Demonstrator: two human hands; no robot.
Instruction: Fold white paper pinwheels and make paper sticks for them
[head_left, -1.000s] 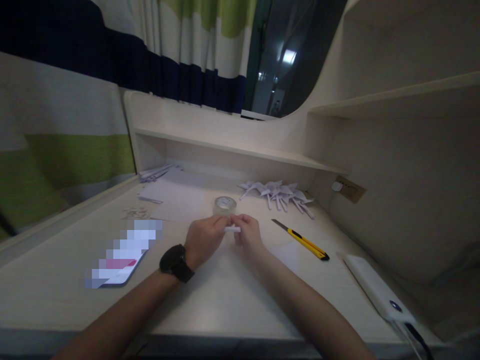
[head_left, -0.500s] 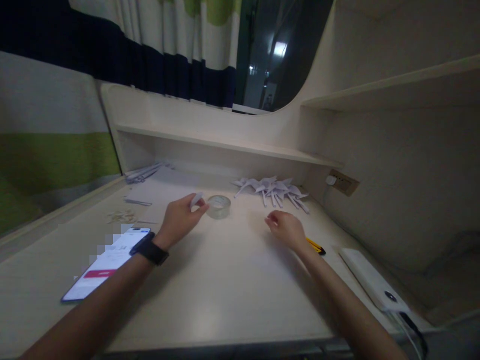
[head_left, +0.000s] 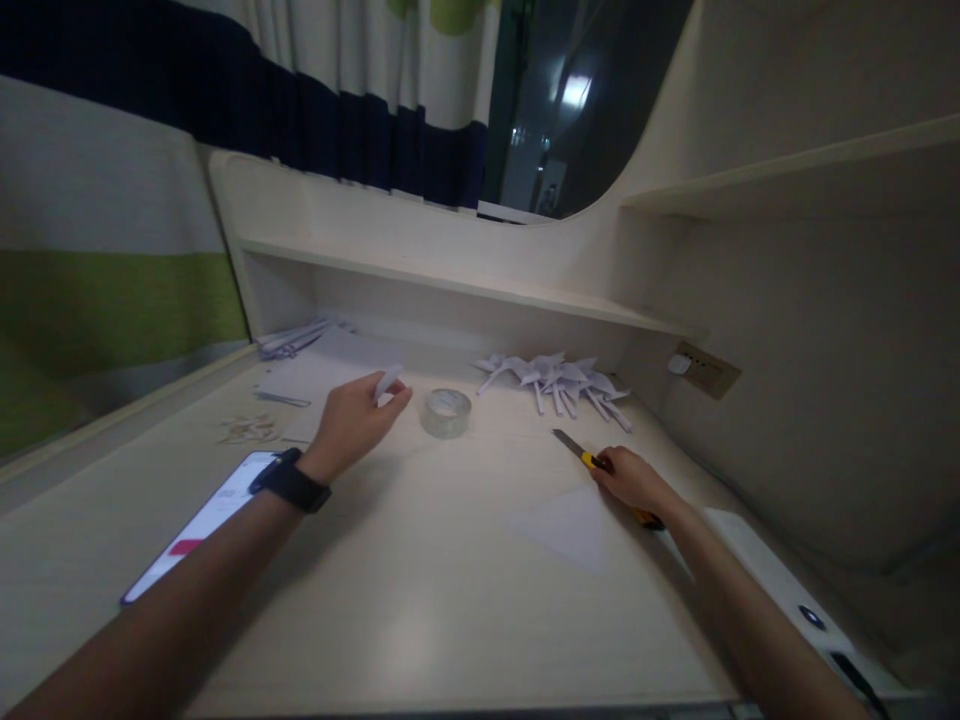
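Observation:
My left hand [head_left: 358, 418] pinches a small strip of white paper [head_left: 388, 381] between thumb and fingers, raised over the desk. Just right of it, a roll of clear tape [head_left: 445, 415] lies flat, apart from the fingers. Over at the right, my right hand [head_left: 634, 482] is closed round the yellow and black handle of a utility knife [head_left: 589, 459]; its blade is out and points away to the left. A thin, pale triangle of paper [head_left: 571, 530] lies on the desk [head_left: 420, 600], left of and nearer than that hand.
Several paper pinwheels [head_left: 559, 378] lie together at the back. White sheets [head_left: 330, 362], rolled paper sticks [head_left: 296, 338] and a pile of small pale pieces [head_left: 247, 429] are at the left. A lit phone [head_left: 202, 530] sits beside my left forearm; a white device [head_left: 780, 575] lies near the right wall.
My right hand has moved right and taken hold of the utility knife. The paper triangle now shows plainly. My left hand still holds the paper strip, and the view has shifted slightly.

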